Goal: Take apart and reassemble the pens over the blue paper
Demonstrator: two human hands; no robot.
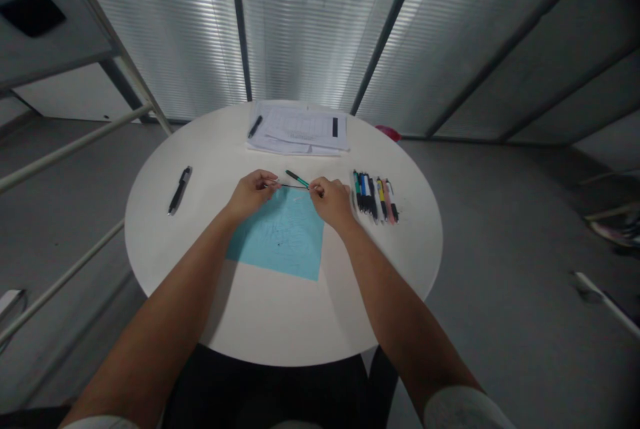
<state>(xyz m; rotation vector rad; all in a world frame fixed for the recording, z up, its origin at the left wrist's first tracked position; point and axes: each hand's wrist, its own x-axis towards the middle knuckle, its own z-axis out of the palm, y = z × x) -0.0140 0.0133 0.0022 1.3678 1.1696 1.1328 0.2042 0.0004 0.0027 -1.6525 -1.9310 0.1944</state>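
Observation:
A thin dark stick (295,186), which looks like a pen refill, spans the gap between my two hands. My left hand (255,190) pinches its left end, and a small pale bit shows at the fingertips. Its right end runs into the closed fingers of my right hand (330,199). Just behind them lies a green and black pen part (297,178), its right end reaching my right fingers. Below both hands is a light blue sheet (280,242) with scribbled pen marks. Some tiny clear pieces seem to lie near its top edge, too small to name.
Several pens (375,197) lie side by side at the right of the round white table (280,322). One black pen (180,190) lies alone at the left. At the back is a stack of printed papers (300,128) with a dark pen (255,126) on it.

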